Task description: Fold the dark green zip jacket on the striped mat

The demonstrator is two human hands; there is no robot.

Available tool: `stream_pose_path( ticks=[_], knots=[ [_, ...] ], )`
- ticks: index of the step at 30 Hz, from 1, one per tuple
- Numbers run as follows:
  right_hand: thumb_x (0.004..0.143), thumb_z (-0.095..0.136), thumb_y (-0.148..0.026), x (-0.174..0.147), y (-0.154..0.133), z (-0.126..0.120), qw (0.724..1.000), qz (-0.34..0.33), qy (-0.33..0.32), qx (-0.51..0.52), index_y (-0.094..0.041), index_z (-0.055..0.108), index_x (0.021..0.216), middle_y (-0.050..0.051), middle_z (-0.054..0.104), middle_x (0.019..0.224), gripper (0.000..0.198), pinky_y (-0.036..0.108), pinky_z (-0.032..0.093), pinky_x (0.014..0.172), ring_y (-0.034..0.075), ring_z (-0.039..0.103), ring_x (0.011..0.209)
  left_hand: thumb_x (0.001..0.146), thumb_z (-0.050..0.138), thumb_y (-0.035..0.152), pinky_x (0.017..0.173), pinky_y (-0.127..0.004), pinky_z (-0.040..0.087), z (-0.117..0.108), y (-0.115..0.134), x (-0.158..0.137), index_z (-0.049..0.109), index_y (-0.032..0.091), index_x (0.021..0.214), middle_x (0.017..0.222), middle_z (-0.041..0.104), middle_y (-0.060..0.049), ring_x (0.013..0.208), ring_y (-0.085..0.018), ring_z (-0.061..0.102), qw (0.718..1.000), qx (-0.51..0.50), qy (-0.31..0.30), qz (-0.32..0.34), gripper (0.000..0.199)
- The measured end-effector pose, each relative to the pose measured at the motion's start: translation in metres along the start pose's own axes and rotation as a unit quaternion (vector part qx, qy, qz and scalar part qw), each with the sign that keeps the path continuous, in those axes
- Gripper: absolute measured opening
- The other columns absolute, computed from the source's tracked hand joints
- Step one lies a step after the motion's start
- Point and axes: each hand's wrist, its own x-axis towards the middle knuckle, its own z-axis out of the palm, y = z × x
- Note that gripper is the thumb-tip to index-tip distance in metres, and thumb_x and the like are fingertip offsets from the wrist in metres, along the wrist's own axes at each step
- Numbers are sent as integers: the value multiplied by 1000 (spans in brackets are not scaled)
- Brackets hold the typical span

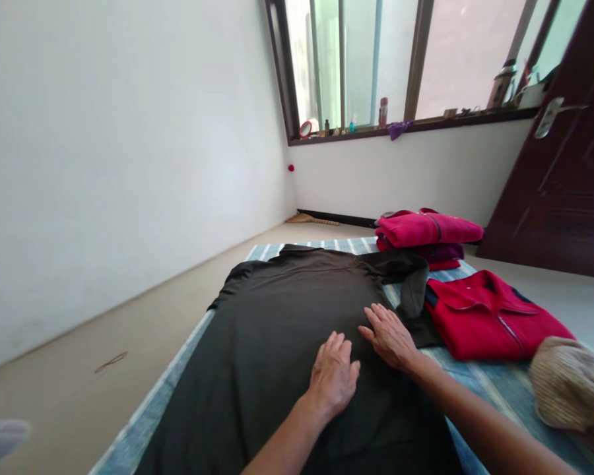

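A dark coat point(287, 316) lies spread out, collar at the far end, over a blue striped sheet point(480, 382). My left hand point(332, 376) rests on the middle of the coat, its fingers stretched forward. To its right, my right hand point(389, 335) lies flat near the coat's right edge, fingers apart. Neither hand grips the cloth. The coat's right sleeve point(413, 290) bends outward beyond my right hand, beside a folded red jacket point(495, 316) with a collar and zip.
A stack of folded pink and red clothes point(428, 229) sits at the far right corner. A beige knitted item point(564, 379) lies at the right. A white wall point(129, 165) runs along the left, a dark red door point(569, 178) stands at the right. Bottles line the windowsill point(426, 124).
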Motion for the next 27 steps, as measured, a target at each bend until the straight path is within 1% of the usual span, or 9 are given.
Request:
stream_pose_path(
  ticks=[3, 5, 7, 13, 17, 21, 24, 27],
  knots=[
    [92, 36, -47, -24, -3, 6, 1000, -4, 3, 0, -13, 47, 134, 14, 42, 142, 55, 42, 26, 109, 26, 33, 134, 85, 46, 31, 113, -43, 21, -4, 4, -33, 46, 12, 133, 147, 35, -12, 139, -25, 23, 999, 18, -40, -13, 52],
    [92, 37, -48, -36, 0, 11, 1000, 6, -1, -3, -12, 47, 133, 15, 42, 142, 56, 43, 26, 108, 27, 34, 133, 87, 45, 37, 114, -44, 19, 0, 4, -47, 43, 12, 136, 150, 30, -11, 140, -25, 20, 999, 16, -46, -22, 55],
    [91, 36, -48, -42, 4, 15, 1000, 11, -3, -9, -11, 47, 133, 15, 42, 142, 57, 43, 26, 108, 28, 34, 133, 88, 43, 43, 114, -45, 17, 8, 2, -54, 41, 13, 138, 151, 27, -10, 140, -24, 19, 999, 11, -42, -21, 58],
    [91, 37, -47, -41, 7, 18, 1000, 10, 0, -18, -11, 49, 131, 15, 43, 141, 55, 43, 27, 108, 28, 34, 133, 89, 38, 51, 114, -45, 16, 26, -7, -58, 40, 15, 138, 151, 27, -9, 140, -23, 19, 1000, 12, -6, 2, 61],
    [91, 37, -47, -42, 8, 17, 1000, 5, 0, -25, -11, 49, 131, 16, 43, 140, 55, 43, 29, 107, 28, 36, 132, 90, 35, 54, 114, -46, 17, 29, -8, -58, 39, 15, 139, 151, 27, -10, 140, -24, 19, 1000, 14, 8, 13, 63],
    [92, 38, -45, -43, 8, 14, 1000, -2, 3, -30, -11, 50, 129, 16, 45, 139, 52, 43, 31, 106, 28, 38, 130, 89, 40, 50, 114, -47, 17, 28, -5, -58, 41, 13, 138, 150, 28, -12, 140, -25, 20, 1000, 10, 9, 8, 61],
    [90, 41, -43, -47, -2, 9, 999, 3, 7, -33, -9, 52, 127, 18, 46, 137, 51, 45, 31, 106, 30, 40, 129, 88, 43, 46, 114, -48, 18, 27, -3, -59, 42, 12, 137, 149, 30, -13, 140, -26, 20, 1000, -1, 11, 5, 59],
    [89, 42, -39, -56, -27, 1, 1000, -8, 14, -14, -12, 53, 126, 17, 47, 137, 47, 46, 29, 106, 29, 40, 129, 88, 44, 45, 113, -50, 18, 28, -3, -59, 42, 14, 137, 149, 30, -13, 140, -26, 20, 1000, -15, 13, 5, 58]
  ],
)
